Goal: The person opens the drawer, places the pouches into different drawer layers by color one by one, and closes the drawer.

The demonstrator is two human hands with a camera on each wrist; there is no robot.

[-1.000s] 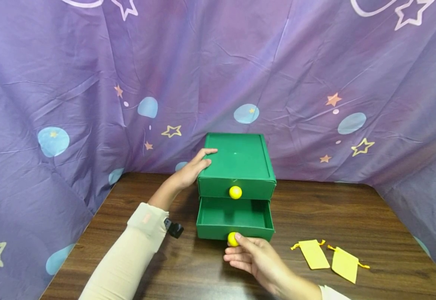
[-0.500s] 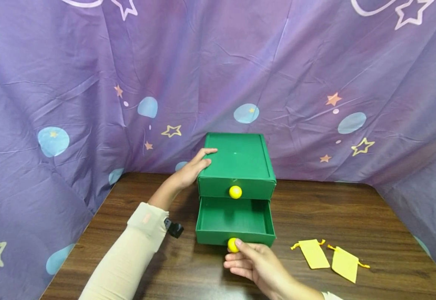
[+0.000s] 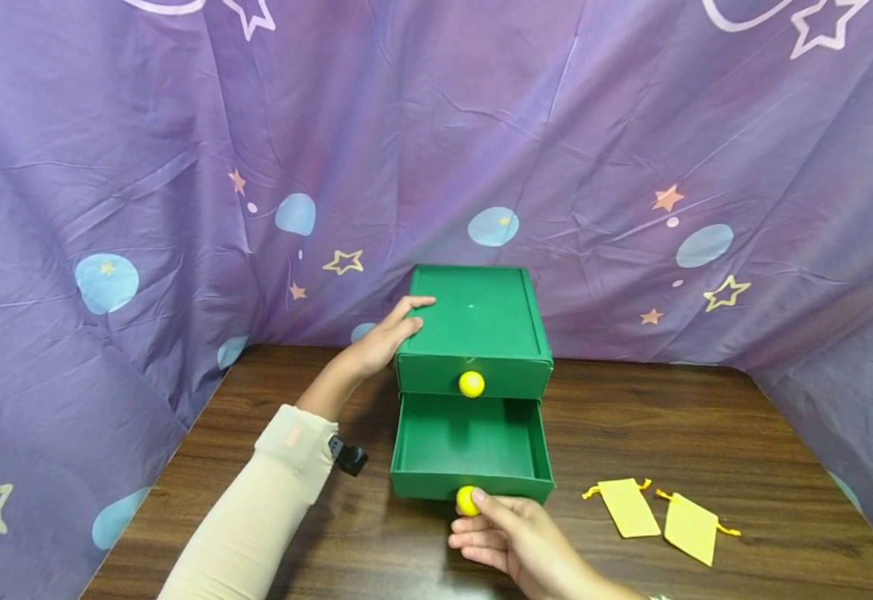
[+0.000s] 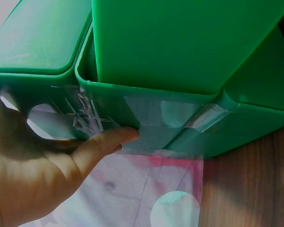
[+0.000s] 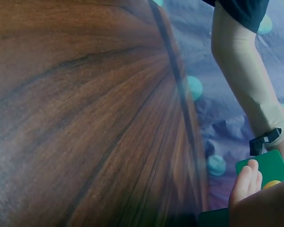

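Note:
A green two-drawer cabinet (image 3: pixel 474 312) stands on the table. My left hand (image 3: pixel 383 342) rests against its upper left edge, fingers fairly straight on the top. In the left wrist view the thumb (image 4: pixel 109 142) lies along the cabinet side, which has clear tape (image 4: pixel 87 116) on it. My right hand (image 3: pixel 519 537) pinches the yellow knob (image 3: pixel 469 500) of the lower drawer (image 3: pixel 428 485) between thumb and index finger, the other fingers loosely extended below. That drawer stands pulled out and nothing shows inside it. Above it, the upper drawer (image 3: pixel 428 375) is closed.
Two small yellow drawstring pouches (image 3: pixel 631 508) lie on the wooden table (image 3: pixel 744 450) right of the cabinet. A purple curtain (image 3: pixel 436 150) with stars hangs behind and along both sides. A black wrist camera (image 3: pixel 349 457) sits on the left sleeve.
The lower drawer has come further out toward me, with my right hand moving back on its knob. My left hand and the pouches have stayed in place.

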